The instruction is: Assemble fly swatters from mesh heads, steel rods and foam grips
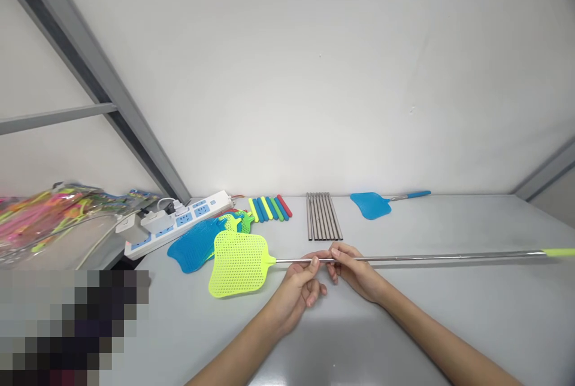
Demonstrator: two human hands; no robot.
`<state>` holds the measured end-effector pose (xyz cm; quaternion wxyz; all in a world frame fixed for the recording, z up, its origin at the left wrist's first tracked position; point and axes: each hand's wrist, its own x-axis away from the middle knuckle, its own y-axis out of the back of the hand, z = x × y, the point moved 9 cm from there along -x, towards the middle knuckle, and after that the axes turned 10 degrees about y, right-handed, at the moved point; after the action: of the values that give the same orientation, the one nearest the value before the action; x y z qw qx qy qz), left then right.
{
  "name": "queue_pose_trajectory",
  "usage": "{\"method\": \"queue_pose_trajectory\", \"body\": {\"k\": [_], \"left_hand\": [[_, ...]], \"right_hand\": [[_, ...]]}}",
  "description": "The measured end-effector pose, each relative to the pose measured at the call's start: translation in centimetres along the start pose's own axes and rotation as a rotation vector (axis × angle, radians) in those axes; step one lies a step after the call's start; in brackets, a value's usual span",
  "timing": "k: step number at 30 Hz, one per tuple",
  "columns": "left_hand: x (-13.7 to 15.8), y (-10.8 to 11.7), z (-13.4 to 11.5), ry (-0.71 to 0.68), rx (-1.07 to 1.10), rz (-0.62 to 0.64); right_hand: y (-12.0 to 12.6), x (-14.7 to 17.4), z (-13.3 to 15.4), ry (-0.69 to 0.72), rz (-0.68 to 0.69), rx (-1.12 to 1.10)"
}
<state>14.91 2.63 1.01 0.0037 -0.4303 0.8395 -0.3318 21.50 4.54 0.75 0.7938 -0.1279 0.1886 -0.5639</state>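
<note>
- Held crosswise over the counter (453,320): a yellow-green fly swatter (240,264), perforated head toward the counter's left edge, long metal rod (413,258) reaching toward the right edge and ending in a yellow-green grip (559,252).
- Pinched near the head, on the rod, by thumb and fingers of the left hand (297,293), other fingers loosely curled.
- Pinched just beside, on the same rod, by thumb and fingers of the right hand (359,272).
- Near the back edge, left to right: short coloured tubes (270,208) and metal tubes (323,216) in rows, then a blue fly swatter (372,205).
- At the back left corner: a slanting white power strip (220,200).
- Between power strip and held swatter: overlapping blue swatter heads (192,246).
- Past the left edge: colourful plastic-wrapped items (49,215), details unclear.
</note>
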Motion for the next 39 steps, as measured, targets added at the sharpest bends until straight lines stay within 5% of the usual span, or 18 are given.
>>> {"method": "queue_pose_trajectory", "body": {"k": [11, 21, 33, 39], "left_hand": [[-0.3, 0.3, 0.3, 0.009, -0.011, -0.006], [-0.3, 1.2, -0.6, -0.086, -0.014, -0.120], [-0.1, 2.6, -0.5, -0.026, 0.135, -0.214], [-0.8, 2.1, -0.3, 0.025, 0.015, -0.069]], "right_hand": [[1.1, 0.0, -0.4, 0.005, -0.046, 0.004], [1.4, -0.3, -0.7, -0.003, -0.083, 0.023], [1.3, -0.1, -0.8, -0.048, -0.061, 0.073], [1.1, 0.1, -0.6, -0.035, -0.025, 0.085]]}}
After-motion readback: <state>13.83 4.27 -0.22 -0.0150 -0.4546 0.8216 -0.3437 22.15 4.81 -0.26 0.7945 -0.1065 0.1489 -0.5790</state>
